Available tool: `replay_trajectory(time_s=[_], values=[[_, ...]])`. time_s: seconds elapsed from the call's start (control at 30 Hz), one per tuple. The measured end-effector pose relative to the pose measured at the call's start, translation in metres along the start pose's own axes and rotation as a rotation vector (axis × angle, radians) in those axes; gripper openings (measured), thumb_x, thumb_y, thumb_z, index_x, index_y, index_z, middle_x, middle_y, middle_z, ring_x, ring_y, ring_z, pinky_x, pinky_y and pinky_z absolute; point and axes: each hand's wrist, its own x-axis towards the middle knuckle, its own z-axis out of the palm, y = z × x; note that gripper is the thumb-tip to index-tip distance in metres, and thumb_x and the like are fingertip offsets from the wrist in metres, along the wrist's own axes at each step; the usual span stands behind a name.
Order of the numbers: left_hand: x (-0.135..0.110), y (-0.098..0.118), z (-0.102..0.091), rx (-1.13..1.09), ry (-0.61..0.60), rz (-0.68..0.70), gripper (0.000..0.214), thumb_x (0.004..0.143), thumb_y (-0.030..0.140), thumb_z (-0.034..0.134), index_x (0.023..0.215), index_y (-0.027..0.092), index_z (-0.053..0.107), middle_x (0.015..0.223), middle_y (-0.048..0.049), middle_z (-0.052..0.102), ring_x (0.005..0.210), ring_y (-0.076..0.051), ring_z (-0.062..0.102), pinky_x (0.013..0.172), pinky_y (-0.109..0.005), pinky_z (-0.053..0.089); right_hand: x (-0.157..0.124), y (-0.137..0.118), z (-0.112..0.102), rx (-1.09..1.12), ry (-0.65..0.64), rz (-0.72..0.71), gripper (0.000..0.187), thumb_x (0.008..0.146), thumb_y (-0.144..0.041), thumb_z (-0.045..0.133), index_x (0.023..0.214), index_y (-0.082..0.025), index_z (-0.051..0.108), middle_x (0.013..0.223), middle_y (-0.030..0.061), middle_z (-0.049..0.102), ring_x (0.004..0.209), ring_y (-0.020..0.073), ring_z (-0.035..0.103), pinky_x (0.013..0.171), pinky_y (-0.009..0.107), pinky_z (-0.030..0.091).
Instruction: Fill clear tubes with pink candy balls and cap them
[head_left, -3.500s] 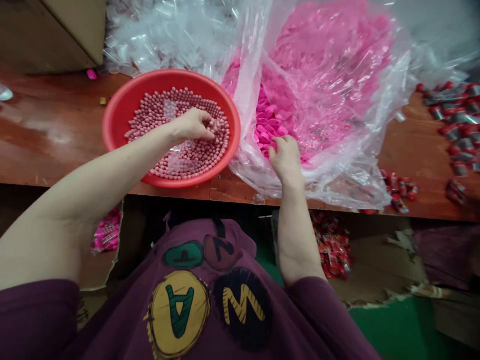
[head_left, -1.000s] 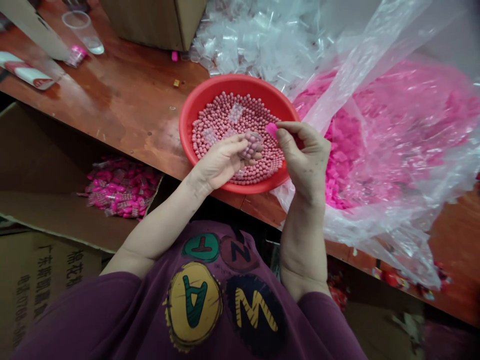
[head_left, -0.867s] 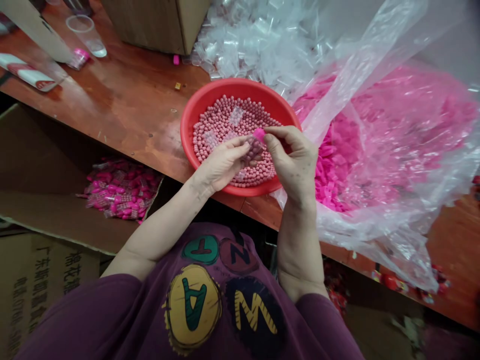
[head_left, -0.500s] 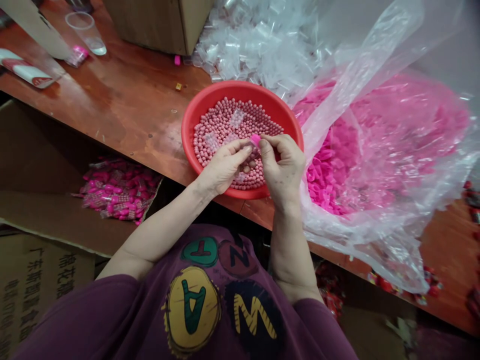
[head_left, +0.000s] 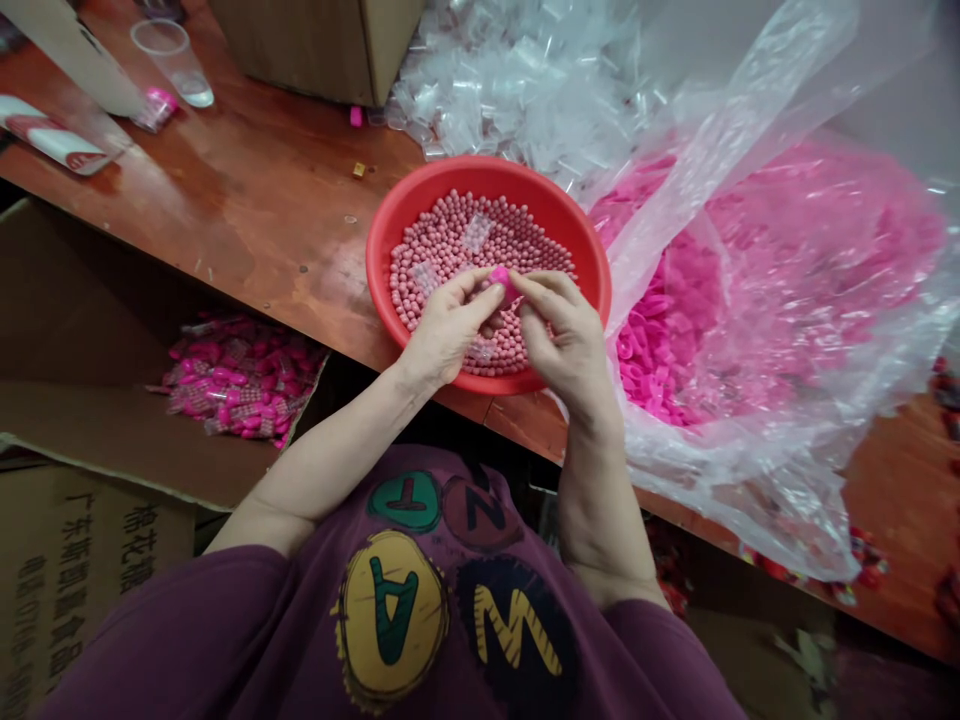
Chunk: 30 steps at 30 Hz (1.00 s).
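The left hand [head_left: 446, 330] and right hand [head_left: 566, 335] are brought together over the middle of the red basin [head_left: 600, 290], their fingertips meeting; a pink cap [head_left: 504, 285] is pinched between them, and whatever lies beneath it is hidden by the fingers; pink beads [head_left: 442, 250] are spread in a thick layer across the basin, with small clear sleeves [head_left: 478, 232] lying among them; nearer than the basin, below the edge of the desk [head_left: 225, 230], pink-filled packets [head_left: 240, 380] are heaped in an open carton; right of the basin, a plastic bag [head_left: 750, 500] is piled with pink caps [head_left: 660, 330]; beyond the basin, a large heap of clear tubes [head_left: 525, 90] is left loose; so far, filled pieces are seen only in the carton, while many beads, caps and tubes remain loose.
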Motion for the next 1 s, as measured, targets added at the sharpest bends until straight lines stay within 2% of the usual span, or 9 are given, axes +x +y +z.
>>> replay_trajectory(time_s=[0.17, 0.27, 0.37, 0.43, 0.53, 0.67, 0.83, 0.93, 1.0], values=[[0.005, -0.005, 0.0, 0.069, -0.012, 0.061, 0.013, 0.101, 0.005, 0.074, 0.1, 0.017, 0.08, 0.092, -0.0002, 0.077, 0.082, -0.01, 0.069, 0.082, -0.021, 0.058, -0.001, 0.022, 0.002, 0.328, 0.251, 0.208, 0.039, 0.103, -0.042, 0.077, 0.142, -0.038, 0.069, 0.123, 0.0017, 0.075, 0.105, 0.0229, 0.076, 0.096, 0.044, 0.069], [0.009, -0.009, -0.003, 0.082, -0.041, 0.145, 0.016, 0.099, 0.001, 0.074, 0.096, 0.015, 0.081, 0.095, -0.0021, 0.08, 0.089, -0.011, 0.071, 0.09, -0.022, 0.059, -0.002, 0.013, 0.003, 0.236, 0.141, 0.151, 0.026, 0.107, -0.036, 0.07, 0.132, -0.031, 0.072, 0.123, 0.0055, 0.077, 0.112, 0.0255, 0.076, 0.106, 0.049, 0.066], [0.011, -0.012, -0.005, 0.11, -0.039, 0.146, 0.015, 0.099, 0.002, 0.074, 0.094, 0.015, 0.081, 0.095, -0.0026, 0.08, 0.084, -0.01, 0.07, 0.085, -0.021, 0.058, -0.004, -0.003, 0.003, -0.091, -0.028, 0.041, 0.045, 0.099, -0.031, 0.071, 0.142, -0.024, 0.066, 0.136, 0.0143, 0.074, 0.127, 0.0343, 0.071, 0.115, 0.059, 0.06], [0.009, -0.012, -0.003, 0.131, -0.024, 0.111, 0.015, 0.099, 0.004, 0.074, 0.092, 0.015, 0.08, 0.087, -0.0011, 0.077, 0.077, -0.009, 0.067, 0.077, -0.02, 0.057, -0.005, -0.009, 0.007, -0.299, -0.076, 0.051, 0.062, 0.092, -0.036, 0.079, 0.148, -0.018, 0.06, 0.141, 0.0209, 0.07, 0.132, 0.0426, 0.066, 0.117, 0.069, 0.056], [0.006, -0.009, 0.0, 0.14, 0.018, 0.074, 0.019, 0.1, 0.003, 0.073, 0.086, 0.015, 0.076, 0.077, 0.0008, 0.072, 0.068, -0.008, 0.063, 0.067, -0.018, 0.053, -0.005, -0.005, 0.02, -0.459, -0.069, 0.099, 0.059, 0.093, -0.036, 0.076, 0.144, -0.015, 0.057, 0.135, 0.0234, 0.067, 0.132, 0.047, 0.062, 0.116, 0.074, 0.052], [0.005, -0.005, 0.002, 0.136, 0.042, 0.051, 0.024, 0.101, 0.0, 0.07, 0.081, 0.013, 0.075, 0.072, 0.0013, 0.07, 0.062, -0.007, 0.06, 0.059, -0.017, 0.048, -0.005, 0.005, 0.035, -0.453, 0.006, 0.053, 0.042, 0.097, -0.036, 0.068, 0.133, -0.017, 0.058, 0.119, 0.0184, 0.067, 0.116, 0.0415, 0.065, 0.106, 0.068, 0.058], [0.008, -0.013, 0.001, 0.167, 0.0, 0.101, 0.019, 0.101, 0.002, 0.072, 0.086, 0.013, 0.077, 0.086, -0.0019, 0.076, 0.074, -0.009, 0.065, 0.069, -0.018, 0.053, -0.004, 0.007, 0.037, -0.468, 0.028, 0.035, 0.04, 0.098, -0.045, 0.07, 0.127, -0.021, 0.062, 0.112, 0.0158, 0.068, 0.11, 0.0397, 0.067, 0.101, 0.066, 0.06], [-0.002, -0.007, 0.001, 0.225, 0.007, 0.212, 0.015, 0.104, 0.004, 0.068, 0.104, 0.016, 0.078, 0.097, -0.0027, 0.078, 0.085, -0.012, 0.07, 0.077, -0.021, 0.057, -0.002, 0.009, 0.03, -0.281, -0.085, 0.009, 0.06, 0.094, -0.052, 0.078, 0.143, -0.024, 0.059, 0.124, 0.0142, 0.071, 0.116, 0.0373, 0.069, 0.104, 0.061, 0.062], [-0.016, 0.009, -0.011, 0.315, 0.078, 0.349, 0.021, 0.105, 0.007, 0.069, 0.12, 0.02, 0.076, 0.106, -0.0018, 0.077, 0.09, -0.013, 0.072, 0.081, -0.024, 0.059, 0.0, 0.015, 0.021, -0.086, -0.161, 0.028, 0.081, 0.093, -0.054, 0.082, 0.161, -0.027, 0.048, 0.132, 0.0115, 0.072, 0.116, 0.0329, 0.071, 0.103, 0.055, 0.065]])
